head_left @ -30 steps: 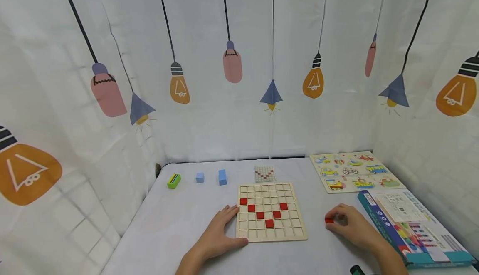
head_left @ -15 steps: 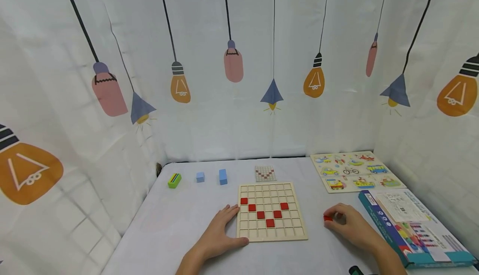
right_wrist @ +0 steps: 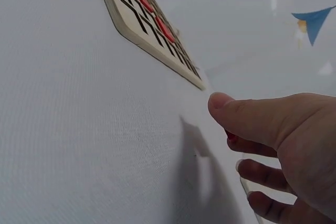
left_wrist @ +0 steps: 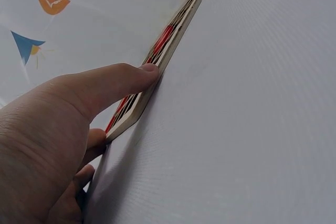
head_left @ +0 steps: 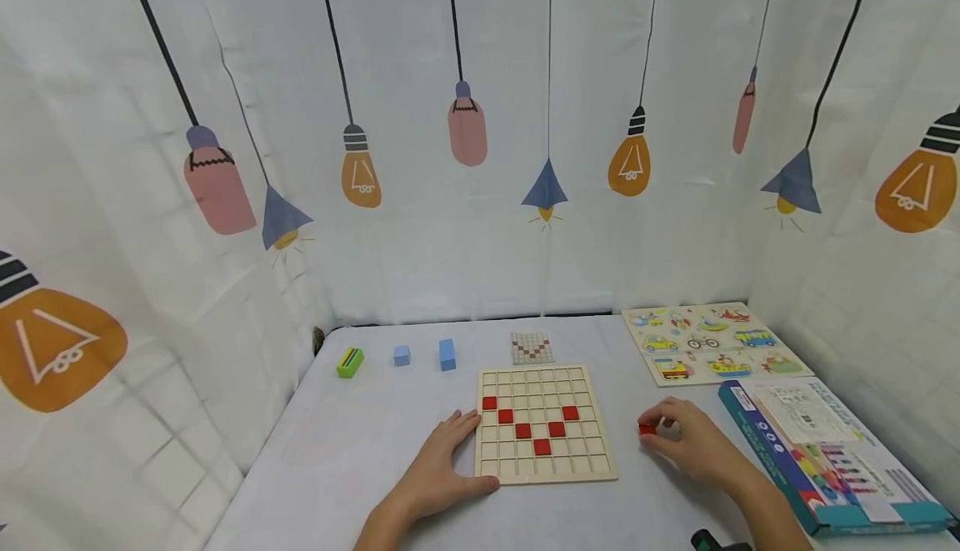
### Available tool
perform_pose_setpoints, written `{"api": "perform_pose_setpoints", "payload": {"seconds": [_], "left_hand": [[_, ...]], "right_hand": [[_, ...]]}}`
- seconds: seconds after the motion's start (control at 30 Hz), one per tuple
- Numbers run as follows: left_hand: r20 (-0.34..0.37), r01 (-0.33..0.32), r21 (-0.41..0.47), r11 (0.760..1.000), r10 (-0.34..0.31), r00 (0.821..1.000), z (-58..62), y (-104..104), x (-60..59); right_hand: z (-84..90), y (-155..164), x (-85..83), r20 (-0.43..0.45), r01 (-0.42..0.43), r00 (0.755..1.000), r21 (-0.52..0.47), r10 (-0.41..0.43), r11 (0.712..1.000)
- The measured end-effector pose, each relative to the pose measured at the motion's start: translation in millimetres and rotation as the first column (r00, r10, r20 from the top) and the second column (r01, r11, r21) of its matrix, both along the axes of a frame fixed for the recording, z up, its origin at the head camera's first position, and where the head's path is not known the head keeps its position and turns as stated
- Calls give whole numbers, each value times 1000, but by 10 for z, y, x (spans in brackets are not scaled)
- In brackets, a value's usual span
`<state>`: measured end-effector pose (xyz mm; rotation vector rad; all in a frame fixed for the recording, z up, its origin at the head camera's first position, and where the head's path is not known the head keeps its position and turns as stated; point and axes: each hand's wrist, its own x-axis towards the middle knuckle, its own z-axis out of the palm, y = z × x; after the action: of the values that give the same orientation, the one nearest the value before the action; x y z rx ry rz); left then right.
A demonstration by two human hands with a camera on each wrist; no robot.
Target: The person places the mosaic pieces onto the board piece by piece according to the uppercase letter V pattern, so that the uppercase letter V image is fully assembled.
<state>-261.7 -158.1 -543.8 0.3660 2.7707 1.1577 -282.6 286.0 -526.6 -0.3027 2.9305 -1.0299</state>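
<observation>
Six red tiles already sit in the wooden grid board. My right hand pinches a red cube just right of the board; my left hand, fingers straight, rests against its left edge.

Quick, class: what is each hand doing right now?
Left hand: open, resting against the board.
Right hand: pinching a red tile.
</observation>
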Motion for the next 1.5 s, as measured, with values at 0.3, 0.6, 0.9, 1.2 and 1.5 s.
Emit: {"api": "perform_pose_setpoints", "payload": {"seconds": [0.3,0.6,0.9,1.2,1.5], "left_hand": [[5,-9,-6,1000,9,1000,3,12,-3],[-4,-10,-7,1000,10,1000,-11,-1,11],[3,-10,-9,1000,10,1000,-26,-2,-3],[4,-6,0,1000,6,1000,-14,8,5],[16,-17,-6,1000,17,1000,-25,15,-1]], "right_hand": [[39,-43,-18,-15,-6,1000,9,7,1000],[38,-122,-94,-80,-5,997,9,5,1000],[35,-235,-233,-130,-1,992,-1,1,1000],[23,-325,-323,-121,-10,993,-18,8,1000],[6,-434,-406,-131,-25,991,-23,22,999]]}}
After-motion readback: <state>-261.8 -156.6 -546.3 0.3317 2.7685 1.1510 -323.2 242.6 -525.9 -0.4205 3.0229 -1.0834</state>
